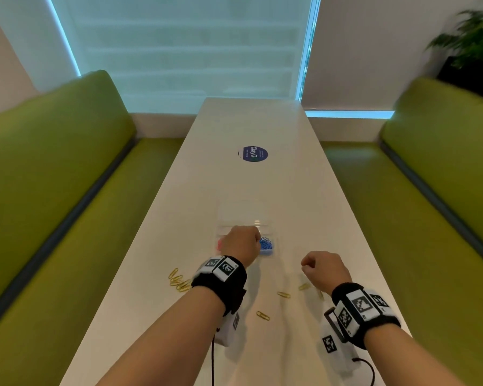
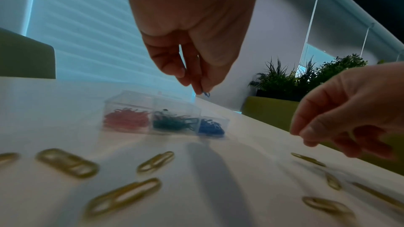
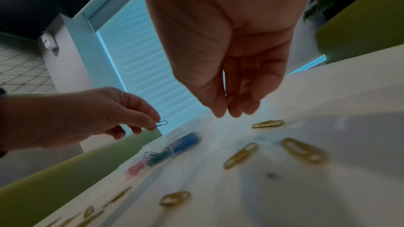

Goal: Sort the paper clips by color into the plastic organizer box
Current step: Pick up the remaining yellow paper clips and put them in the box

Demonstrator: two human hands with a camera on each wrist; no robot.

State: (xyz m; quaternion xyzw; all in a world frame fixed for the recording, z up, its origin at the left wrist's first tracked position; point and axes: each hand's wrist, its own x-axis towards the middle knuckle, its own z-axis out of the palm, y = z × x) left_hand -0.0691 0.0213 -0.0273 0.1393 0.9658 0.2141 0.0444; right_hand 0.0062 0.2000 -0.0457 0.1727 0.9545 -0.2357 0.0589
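Note:
A clear plastic organizer box (image 1: 243, 218) lies open on the white table (image 1: 262, 185). Its compartments hold red clips (image 2: 126, 120), green clips (image 2: 172, 122) and blue clips (image 2: 211, 127). My left hand (image 1: 241, 243) hovers just above the box and pinches a single blue paper clip (image 3: 162, 123) between thumb and fingertip (image 2: 197, 87). My right hand (image 1: 322, 267) hangs over the table to the right of the box, its fingers (image 3: 235, 110) loosely curled and holding nothing. Several gold clips lie loose on the near table, a cluster (image 1: 179, 281) at the left and single ones (image 1: 283, 294) between my wrists.
Green upholstered benches (image 1: 67, 190) flank the narrow table on both sides. A round dark blue sticker (image 1: 253, 153) sits on the table beyond the box. A potted plant (image 1: 471, 51) stands behind the right bench. A blinded window fills the far wall.

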